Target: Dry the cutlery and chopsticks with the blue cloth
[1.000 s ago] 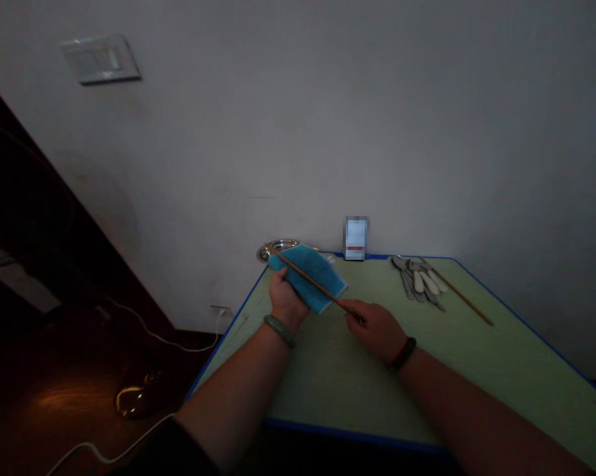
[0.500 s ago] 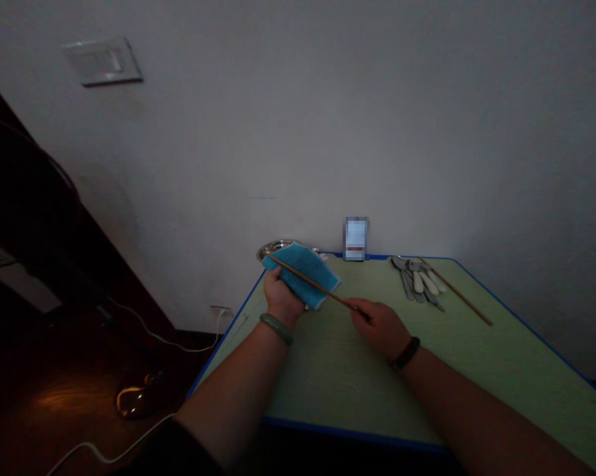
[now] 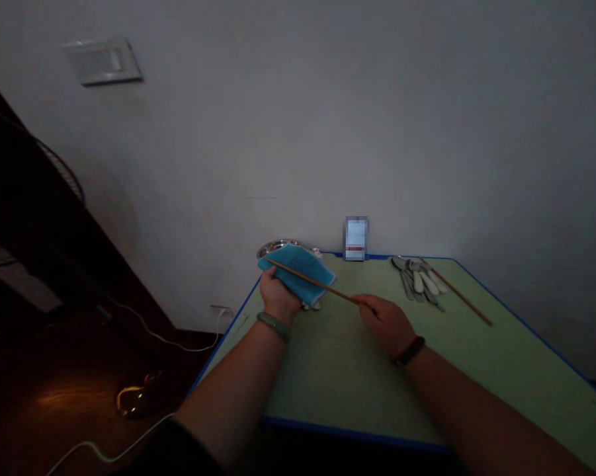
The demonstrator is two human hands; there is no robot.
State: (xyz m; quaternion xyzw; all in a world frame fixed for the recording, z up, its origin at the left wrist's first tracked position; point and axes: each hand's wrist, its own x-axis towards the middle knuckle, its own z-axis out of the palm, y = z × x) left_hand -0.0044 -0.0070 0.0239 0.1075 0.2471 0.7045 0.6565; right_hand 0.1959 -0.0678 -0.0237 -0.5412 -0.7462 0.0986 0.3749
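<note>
The pale wall is rising (image 3: pixel 298 132) behind a green counter (image 3: pixel 357 390) with blue edging, and you are working toward its far left corner. Your left hand (image 3: pixel 278 297) is closing in a loose grip around a blue cloth (image 3: pixel 298 272), which is soft, light and folding easily over your palm, so you can take it anywhere along its body. Your right hand (image 3: pixel 383 324) is holding a wooden chopstick (image 3: pixel 310 283) in a narrow fingertip grip near one end, while the far end is crossing the cloth. (It is light and stiff but slim and probably slippery, so pinch it firmly.) Metal spoons (image 3: pixel 417 281) and a second chopstick (image 3: pixel 459 294) are lying near the far right corner.
</note>
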